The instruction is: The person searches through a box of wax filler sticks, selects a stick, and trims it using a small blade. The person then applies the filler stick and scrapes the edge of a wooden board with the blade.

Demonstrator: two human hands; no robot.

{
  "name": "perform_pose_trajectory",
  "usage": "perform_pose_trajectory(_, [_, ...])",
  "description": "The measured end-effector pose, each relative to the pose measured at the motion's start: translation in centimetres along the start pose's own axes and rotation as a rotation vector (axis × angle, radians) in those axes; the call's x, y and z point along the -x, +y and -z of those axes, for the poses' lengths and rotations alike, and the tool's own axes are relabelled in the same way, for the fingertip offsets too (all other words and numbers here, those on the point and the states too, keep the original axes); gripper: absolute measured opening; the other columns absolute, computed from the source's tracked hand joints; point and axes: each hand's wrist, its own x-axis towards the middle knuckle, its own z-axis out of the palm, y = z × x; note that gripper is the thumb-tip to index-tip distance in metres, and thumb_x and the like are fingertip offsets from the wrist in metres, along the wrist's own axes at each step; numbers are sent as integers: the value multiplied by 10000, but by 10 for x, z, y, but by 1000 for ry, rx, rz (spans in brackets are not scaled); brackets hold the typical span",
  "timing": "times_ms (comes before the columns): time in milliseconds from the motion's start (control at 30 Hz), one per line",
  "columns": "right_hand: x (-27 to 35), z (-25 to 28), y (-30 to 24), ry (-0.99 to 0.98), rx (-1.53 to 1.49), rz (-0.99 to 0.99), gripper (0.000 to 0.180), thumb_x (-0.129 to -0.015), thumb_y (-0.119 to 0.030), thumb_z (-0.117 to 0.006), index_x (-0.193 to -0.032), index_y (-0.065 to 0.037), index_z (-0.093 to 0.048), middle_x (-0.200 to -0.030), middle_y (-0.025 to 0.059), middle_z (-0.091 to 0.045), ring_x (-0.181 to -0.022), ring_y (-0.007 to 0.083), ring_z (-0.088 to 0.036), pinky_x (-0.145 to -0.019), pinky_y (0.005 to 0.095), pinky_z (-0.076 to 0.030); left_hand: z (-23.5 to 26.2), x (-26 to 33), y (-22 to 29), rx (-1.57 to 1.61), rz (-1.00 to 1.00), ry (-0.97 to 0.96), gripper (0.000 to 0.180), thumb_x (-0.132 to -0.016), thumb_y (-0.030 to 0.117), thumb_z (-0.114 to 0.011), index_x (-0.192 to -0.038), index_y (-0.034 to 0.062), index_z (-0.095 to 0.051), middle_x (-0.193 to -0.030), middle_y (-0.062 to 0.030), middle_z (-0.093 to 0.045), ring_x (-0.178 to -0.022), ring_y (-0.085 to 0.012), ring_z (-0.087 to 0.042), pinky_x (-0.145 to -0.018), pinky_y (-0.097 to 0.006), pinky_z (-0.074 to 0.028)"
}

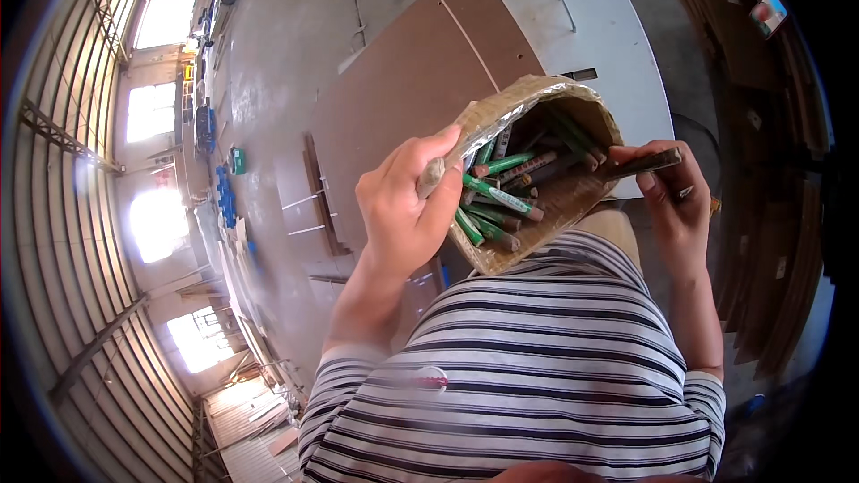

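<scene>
A brown, tape-wrapped cardboard box [573, 206] is tilted in front of my striped shirt, its open mouth facing me. Inside lies a jumble of several green-wrapped, crayon-like sticks [503, 195], some with worn brown ends. My left hand [403, 201] is closed on the box's left rim, thumb over the edge. On the other side, the fingers of my right hand [677, 201] pinch a dark brown flap-like piece [651, 164] at the box's right rim. Whether that piece is joined to the box is hard to make out.
Beyond the box lie large brown panels [403, 80] and a white panel [586, 22] with a handle. Stacked brown boards [761, 215] line the right side. A green object [236, 161] sits on the concrete floor at left, near the windowed wall.
</scene>
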Motion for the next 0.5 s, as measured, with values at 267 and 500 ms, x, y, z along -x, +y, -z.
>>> perform_pose_trajectory(267, [10,5,7,17,-280,-228,174,-993,-108,-569,-1130,0,-573,-1154,147,-700,-986,129,-624,-875,248,-458,1,-2,5,8,76,48,266,-837,-85,-676,-1102,-71,-692,-693,31,-570,-603,-20,-449,-542,-185,-339])
perform_pose_trajectory(500, [2,2,22,-88,-420,-332,193,-986,-149,-574,-1151,-57,-538,-1176,84,-702,-606,0,-373,-558,167,-320,0,6,2,101,164,114,256,-844,-61,-675,-1099,-67,-690,-714,32,-558,-632,-27,-445,-573,-194,-349])
